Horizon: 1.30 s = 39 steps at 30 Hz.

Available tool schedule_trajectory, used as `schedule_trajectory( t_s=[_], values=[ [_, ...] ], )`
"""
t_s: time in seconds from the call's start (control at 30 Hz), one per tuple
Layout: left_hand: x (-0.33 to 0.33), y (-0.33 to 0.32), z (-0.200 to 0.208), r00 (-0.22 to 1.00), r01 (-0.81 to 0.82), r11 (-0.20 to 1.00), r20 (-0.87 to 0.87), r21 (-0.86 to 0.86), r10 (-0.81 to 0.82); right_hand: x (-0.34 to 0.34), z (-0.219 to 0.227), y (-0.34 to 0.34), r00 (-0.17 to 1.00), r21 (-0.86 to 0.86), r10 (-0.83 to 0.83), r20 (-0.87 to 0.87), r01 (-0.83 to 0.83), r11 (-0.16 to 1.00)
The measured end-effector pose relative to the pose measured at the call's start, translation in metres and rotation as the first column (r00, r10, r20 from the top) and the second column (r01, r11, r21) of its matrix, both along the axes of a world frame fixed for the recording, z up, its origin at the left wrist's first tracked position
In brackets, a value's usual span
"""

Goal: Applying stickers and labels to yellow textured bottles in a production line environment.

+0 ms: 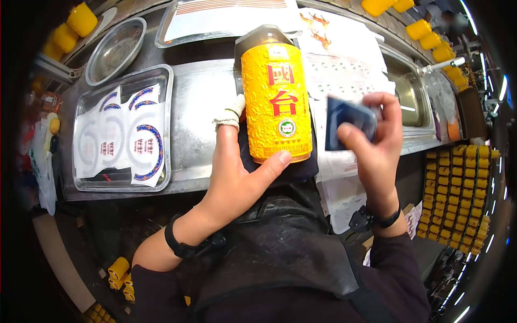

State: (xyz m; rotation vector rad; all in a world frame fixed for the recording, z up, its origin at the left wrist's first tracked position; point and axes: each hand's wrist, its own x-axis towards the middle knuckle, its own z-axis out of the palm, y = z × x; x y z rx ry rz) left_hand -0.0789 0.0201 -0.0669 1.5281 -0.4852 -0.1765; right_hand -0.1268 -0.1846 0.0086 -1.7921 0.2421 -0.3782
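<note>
A yellow bottle (280, 113) with an embossed surface, large red characters and a small round green-and-white emblem lies in front of me, against a dark cloth or support. My left hand (242, 167) grips its lower left side, thumb over the bottom edge. White cloth wrapping (230, 113) covers a finger of that hand. To the right of the bottle and apart from it, my right hand (371, 137) pinches a flat dark blue square piece (350, 123) between thumb and fingers. Motion blurs this piece, so its exact kind is unclear.
At left, a steel tray (168, 129) holds white sheets with blue curved decals; a metal bowl (141, 46) stands beyond it. Printed sheets (342, 70) lie on the right, beside a steel sink (412, 102). Yellow bottles (458, 196) fill a rack at far right.
</note>
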Motion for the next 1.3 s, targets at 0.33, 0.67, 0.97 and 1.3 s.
schedule_trajectory(
  t_s=[0.33,0.67,0.97,1.3],
  values=[
    [-0.001,-0.006,0.003,1.0,-0.002,0.997,-0.027,-0.078,0.0,0.047,0.018,-0.003,0.838,-0.706,0.479,0.261,-0.173,0.687],
    [0.003,-0.005,0.001,0.999,0.032,0.999,-0.014,-0.02,-0.033,0.035,0.009,0.005,0.895,-0.678,0.38,0.232,-0.132,0.723],
    [0.005,0.008,-0.003,0.961,0.17,0.963,-0.179,-0.211,-0.209,-0.003,-0.009,0.001,0.677,-0.711,0.674,0.295,-0.316,0.629],
    [0.0,-0.003,-0.002,0.972,0.106,0.972,-0.185,-0.208,-0.145,-0.026,-0.024,0.029,0.996,0.317,-0.035,-0.08,0.059,0.947]
  ],
)
